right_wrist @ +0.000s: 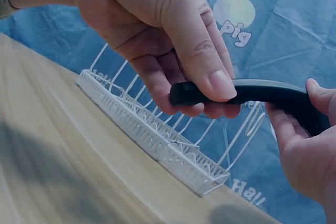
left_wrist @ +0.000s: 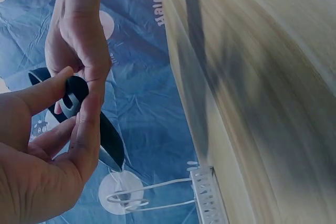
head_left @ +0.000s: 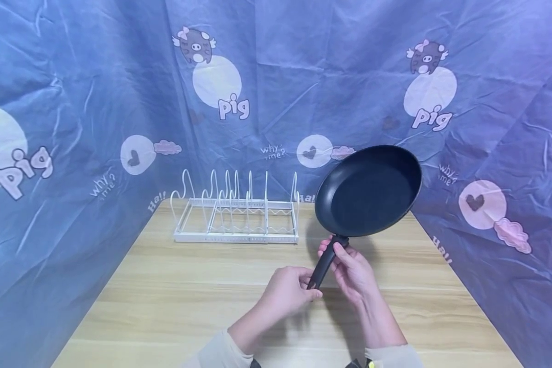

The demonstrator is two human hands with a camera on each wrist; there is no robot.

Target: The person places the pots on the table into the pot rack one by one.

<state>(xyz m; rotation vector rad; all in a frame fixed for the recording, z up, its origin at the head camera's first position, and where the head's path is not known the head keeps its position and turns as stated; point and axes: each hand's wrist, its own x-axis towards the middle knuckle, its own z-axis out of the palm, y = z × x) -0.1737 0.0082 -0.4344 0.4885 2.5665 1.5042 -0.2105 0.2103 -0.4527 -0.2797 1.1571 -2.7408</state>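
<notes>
Jointly held, black pan (head_left: 372,191), left grip (head_left: 286,290), right grip (head_left: 355,275)

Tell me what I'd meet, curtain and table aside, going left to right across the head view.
White wire rack → left hand → right hand with the black frying pan.

Blue cloth (head_left: 285,92) (pig-printed) hangs behind the pale table (head_left: 165,301).
</notes>
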